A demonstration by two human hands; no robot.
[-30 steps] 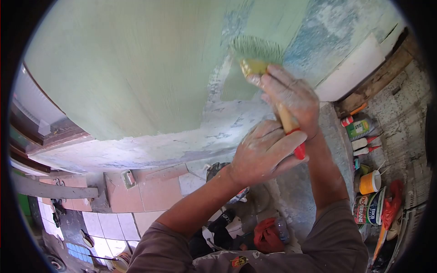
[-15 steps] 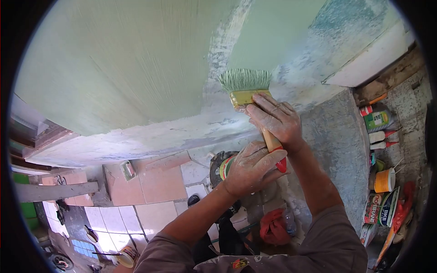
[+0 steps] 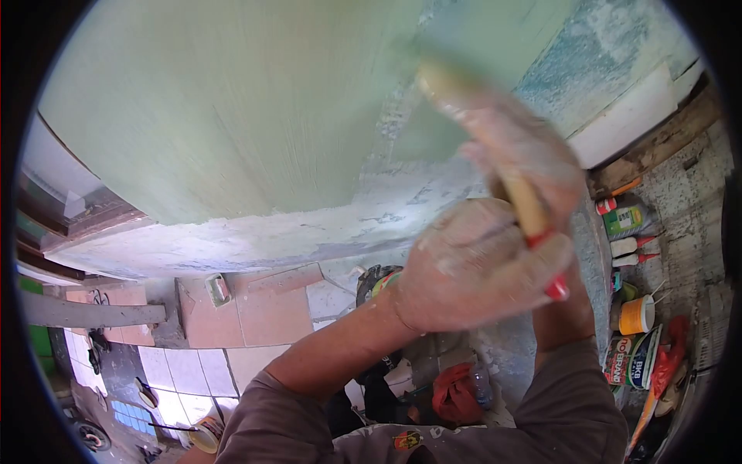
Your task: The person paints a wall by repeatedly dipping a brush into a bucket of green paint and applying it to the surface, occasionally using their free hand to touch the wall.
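A wide paintbrush (image 3: 523, 203) with a wooden handle and red end is gripped in both hands. My left hand (image 3: 475, 267), dusted with pale paint, wraps the handle near its red end. Higher up, my right hand (image 3: 529, 147) closes around the handle close to the brush head. The bristles are smeared by motion and lie against or just off the wall (image 3: 270, 116), which carries green paint. A patchy whitish strip runs between two green areas beside the brush, and a whitish band spans the wall's lower part.
On the right ledge stand a green-labelled bottle (image 3: 624, 221), an orange-and-white cup (image 3: 637, 315) and a paint can (image 3: 632, 359). Below me lie a red bag (image 3: 454, 393) and a partly hidden bucket (image 3: 376, 282). A small rectangular tool (image 3: 218, 290) rests on the tiles.
Both hands have risen with the paintbrush, and its head has moved up the wall over the whitish strip. More of that strip now looks green. The view has shifted slightly.
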